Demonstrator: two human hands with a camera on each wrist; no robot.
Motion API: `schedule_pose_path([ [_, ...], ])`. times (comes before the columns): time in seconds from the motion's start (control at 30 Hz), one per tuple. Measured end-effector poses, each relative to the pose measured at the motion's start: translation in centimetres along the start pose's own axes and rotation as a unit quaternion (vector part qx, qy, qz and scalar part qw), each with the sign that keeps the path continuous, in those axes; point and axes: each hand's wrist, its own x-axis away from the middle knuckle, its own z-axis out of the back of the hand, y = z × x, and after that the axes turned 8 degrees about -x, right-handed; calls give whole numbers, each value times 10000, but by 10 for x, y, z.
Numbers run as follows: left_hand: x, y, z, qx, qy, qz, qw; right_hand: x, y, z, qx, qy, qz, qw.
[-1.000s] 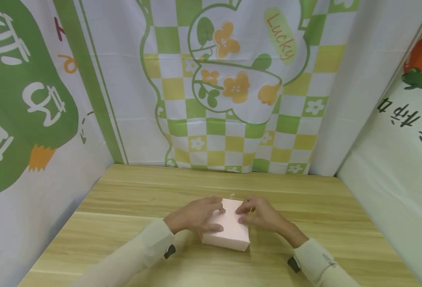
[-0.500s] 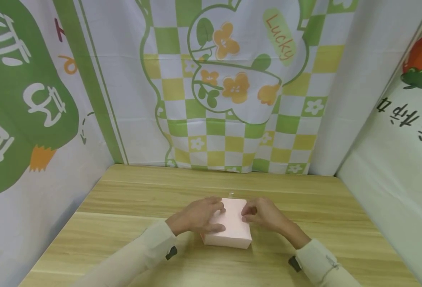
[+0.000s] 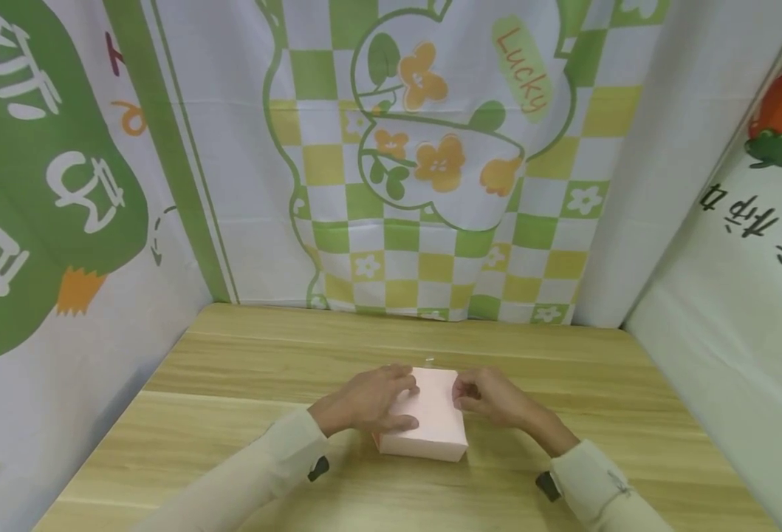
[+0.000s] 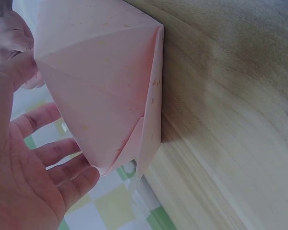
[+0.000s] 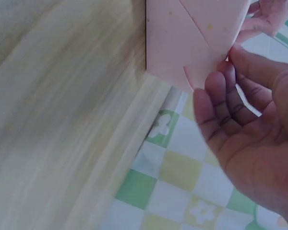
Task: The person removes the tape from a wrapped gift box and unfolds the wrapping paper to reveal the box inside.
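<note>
A box-shaped parcel in pink wrapping paper point(image 3: 430, 414) with small gold flecks lies on the wooden table. On its left end, the paper shows slanting folds and a loose flap point(image 4: 151, 100) in the left wrist view. My left hand point(image 3: 379, 399) rests over the parcel's left part, its fingers spread along the upper edge. At the right edge, my right hand point(image 3: 490, 399) pinches the paper between thumb and curled fingers. A diagonal paper edge point(image 5: 196, 24) crosses the right side in the right wrist view. The parcel's inside is hidden.
A small clear strip point(image 3: 429, 362), perhaps tape, is just behind the parcel. The wooden table point(image 3: 264, 347) extends around it. Printed cloth point(image 3: 430, 258) hangs along the back edge, with more cloth at both sides.
My right hand has slid from the top of the parcel out to its right edge. The parcel has shifted slightly right, while my left hand has stayed on it.
</note>
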Motion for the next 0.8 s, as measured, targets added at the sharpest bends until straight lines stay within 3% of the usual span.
schedule_pose_path([
  [0.3,0,0,0,2,-65,68,10000,0,10,1,-198,123,30,9997],
  [0.53,1,0,0,7,-66,70,10000,-2,14,-5,369,-44,756,9964],
  [0.63,1,0,0,18,-50,82,10000,-1,17,-6,7,-177,823,9964],
  [0.8,0,0,0,69,-51,72,9999,3,29,-7,-974,-71,347,9946],
])
